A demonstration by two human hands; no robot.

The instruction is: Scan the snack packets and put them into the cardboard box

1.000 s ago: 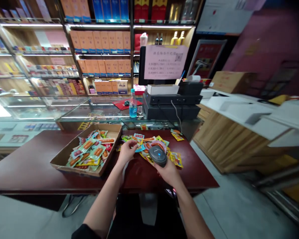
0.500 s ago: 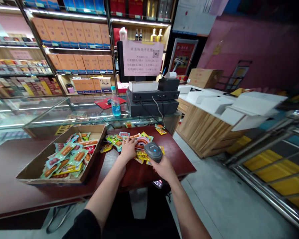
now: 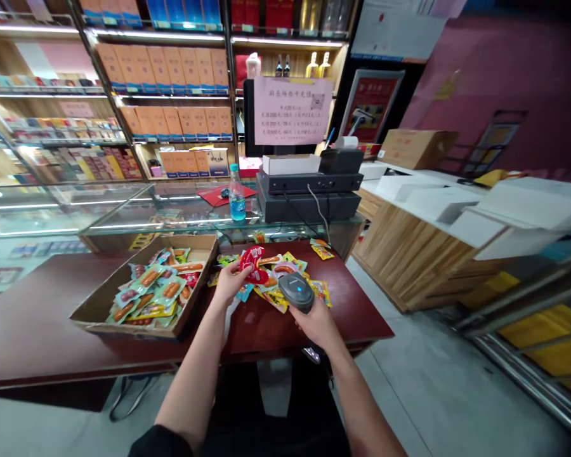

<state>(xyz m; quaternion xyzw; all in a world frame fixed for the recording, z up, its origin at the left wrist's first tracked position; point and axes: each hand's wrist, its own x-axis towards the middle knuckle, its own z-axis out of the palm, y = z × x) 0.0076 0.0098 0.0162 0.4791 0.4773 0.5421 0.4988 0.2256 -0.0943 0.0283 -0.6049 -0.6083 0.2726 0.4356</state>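
Observation:
My left hand [image 3: 231, 281] pinches a red snack packet [image 3: 254, 265], lifted over a pile of packaged sausages [image 3: 271, 297] on the dark red table. In my right hand [image 3: 315, 320] is a dark grey barcode scanner [image 3: 296, 292] with a small blue light on top. The scanner's head hangs over the right part of the pile and hides some packets. To the left of my hands, a shallow cardboard box [image 3: 91, 325] holds several more sausage packets [image 3: 150, 298], many of them see-through, some yellow or red.
Behind the table [image 3: 38, 317] runs a glass counter [image 3: 118, 212] bearing a bottle with blue liquid [image 3: 236, 200] and a black cash drawer [image 3: 309, 204]. A monitor with a pink sign [image 3: 292, 114] stands above it. At the right is a wooden cabinet [image 3: 390, 254] with white boxes on top.
My left hand has turned and taken hold of the red packet, lifting it from the pile. The scanner stays in my right hand. The whole view has shifted slightly left.

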